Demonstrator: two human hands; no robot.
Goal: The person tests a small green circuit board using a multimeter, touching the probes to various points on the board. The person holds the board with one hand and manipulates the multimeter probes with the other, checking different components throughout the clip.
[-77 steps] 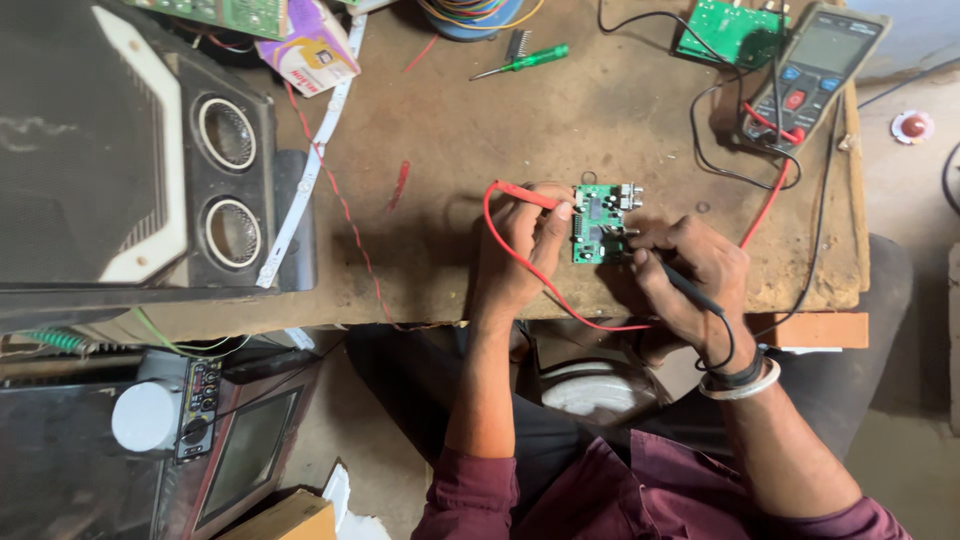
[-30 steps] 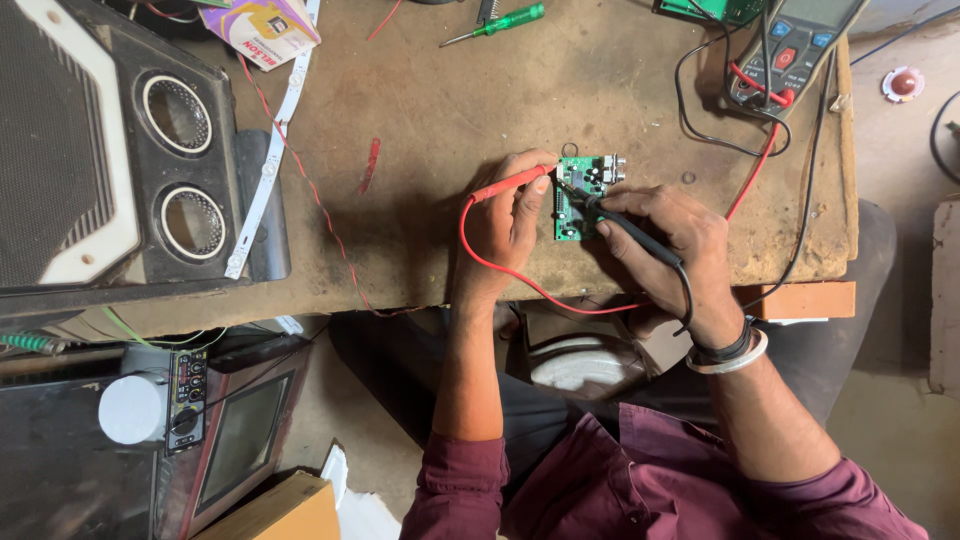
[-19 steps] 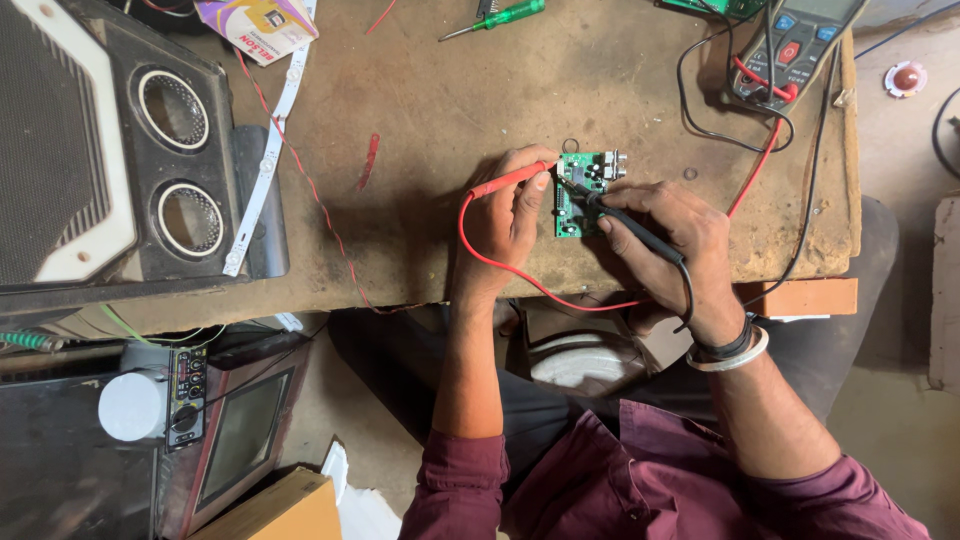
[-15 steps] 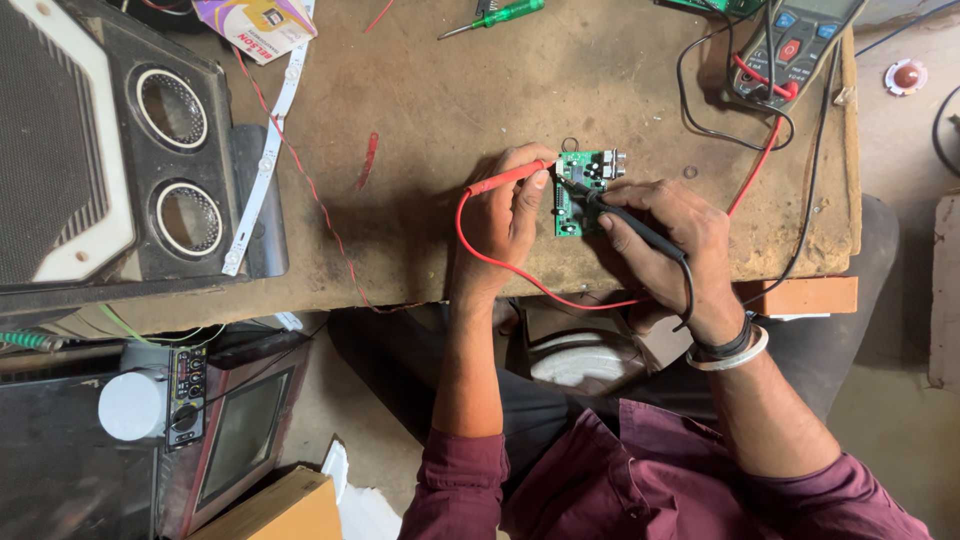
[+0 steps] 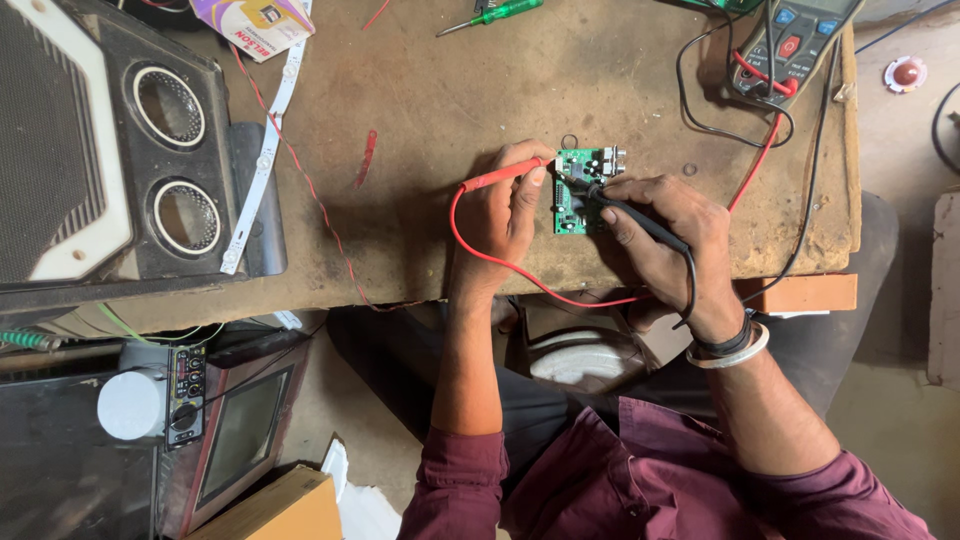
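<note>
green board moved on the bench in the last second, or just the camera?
No. The green circuit board keeps its place relative to the small ring above it and the multimeter; only slight camera drift.

Maroon long-sleeved shirt (image 5: 640, 480), both sleeves pushed up near the elbows – forearms bare. Right wrist has a black band (image 5: 722, 343) plus a white bangle (image 5: 738, 352) just beside it – dark trousers (image 5: 420, 370) below.
</note>
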